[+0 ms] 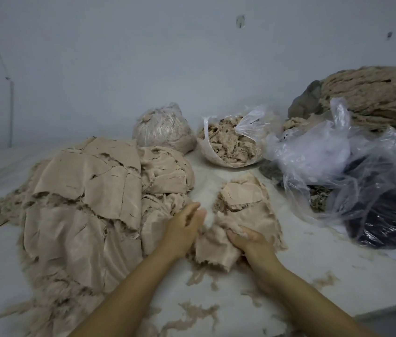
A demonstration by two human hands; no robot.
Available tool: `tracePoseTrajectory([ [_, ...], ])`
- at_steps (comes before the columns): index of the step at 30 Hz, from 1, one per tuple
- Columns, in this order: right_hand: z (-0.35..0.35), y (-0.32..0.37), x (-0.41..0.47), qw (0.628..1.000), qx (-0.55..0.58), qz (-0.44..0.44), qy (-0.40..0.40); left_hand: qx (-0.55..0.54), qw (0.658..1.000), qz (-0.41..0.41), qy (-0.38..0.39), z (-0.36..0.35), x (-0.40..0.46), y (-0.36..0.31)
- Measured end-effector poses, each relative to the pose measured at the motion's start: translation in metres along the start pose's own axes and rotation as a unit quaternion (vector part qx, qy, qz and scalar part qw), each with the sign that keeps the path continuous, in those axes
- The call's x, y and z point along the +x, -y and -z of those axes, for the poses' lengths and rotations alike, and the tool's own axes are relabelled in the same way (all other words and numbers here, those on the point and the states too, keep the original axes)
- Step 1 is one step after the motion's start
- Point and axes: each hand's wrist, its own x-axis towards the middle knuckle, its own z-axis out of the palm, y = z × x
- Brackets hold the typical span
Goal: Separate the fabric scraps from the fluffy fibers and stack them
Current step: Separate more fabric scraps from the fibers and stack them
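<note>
Two hands at the small scrap pile [243,215]: left hand [182,229] blurred, fingers straight; right hand [248,242] fingertips buried, gripping fabric.

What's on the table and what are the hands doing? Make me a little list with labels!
left hand: left hand, fingers straight, beside the small pile
right hand: right hand grips the edge of a fabric scrap
small pile: beige scraps in front of the hands
big stack: fabric stack on the left
bags: tied bag and open bag of fluff at the back, crumpled clear bags on the right
loose fluff: fiber tufts scattered on the table
</note>
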Motion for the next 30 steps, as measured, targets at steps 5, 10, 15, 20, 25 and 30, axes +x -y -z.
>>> tracePoseTrajectory([
  [5, -0.006, 0.002, 0.002, 0.994, 0.075, 0.032, -0.074, 0.019, 0.999, 0.001, 0.049, 0.003, -0.004, 0.013],
  [10, 0.010, 0.002, 0.005, 0.989, 0.075, 0.034, -0.122, 0.069, 0.997, 0.028, -0.030, 0.026, -0.003, 0.027],
  [15, -0.013, -0.006, 0.002, 0.994, 0.100, 0.025, -0.028, -0.214, 0.947, 0.221, 0.095, 0.005, -0.011, -0.006],
  [20, -0.025, -0.015, 0.004, 0.972, -0.196, 0.091, -0.090, -0.215, 0.960, 0.178, 0.015, -0.011, -0.013, -0.014],
  [25, -0.031, -0.009, 0.014, 0.961, -0.203, 0.150, -0.113, -0.174, 0.972, 0.153, 0.032, -0.010, -0.019, -0.017],
  [30, -0.029, -0.009, 0.021, 0.951, -0.179, 0.156, -0.198, -0.167, 0.979, 0.119, 0.011, -0.006, -0.019, -0.019],
])
